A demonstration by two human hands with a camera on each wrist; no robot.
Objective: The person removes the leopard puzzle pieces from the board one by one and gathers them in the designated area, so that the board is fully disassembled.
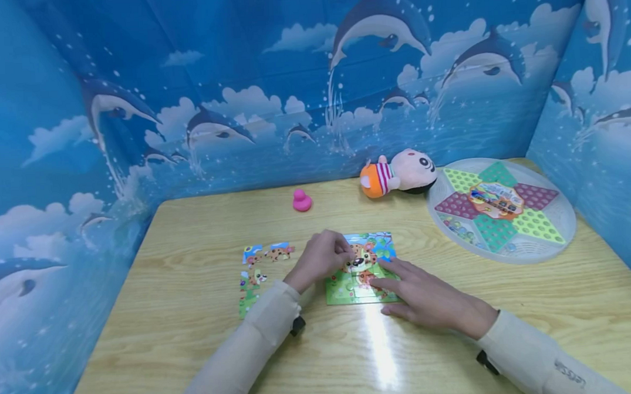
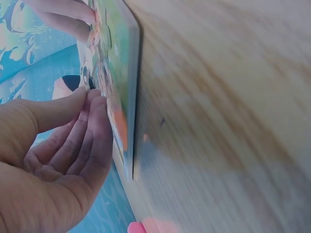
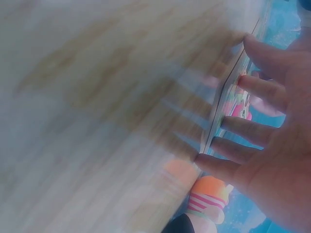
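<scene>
Left hand (image 1: 320, 258) and right hand (image 1: 428, 293) hem in the puzzle (image 1: 359, 271); its far edge seems approachable.

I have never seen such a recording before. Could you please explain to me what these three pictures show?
There is no machine here: a person works with two bare hands. The wide picture comes from a camera on the head; the other two come from cameras on the left and right wrists.

On the wooden table lie a picture puzzle, loose puzzle pieces to its left, a small pink toy, a plush doll and a round game board.

The left hand brings thumb and fingertips together at the puzzle; whether they pinch a piece, I cannot tell. The right hand rests spread fingers at the puzzle's right side.
</scene>
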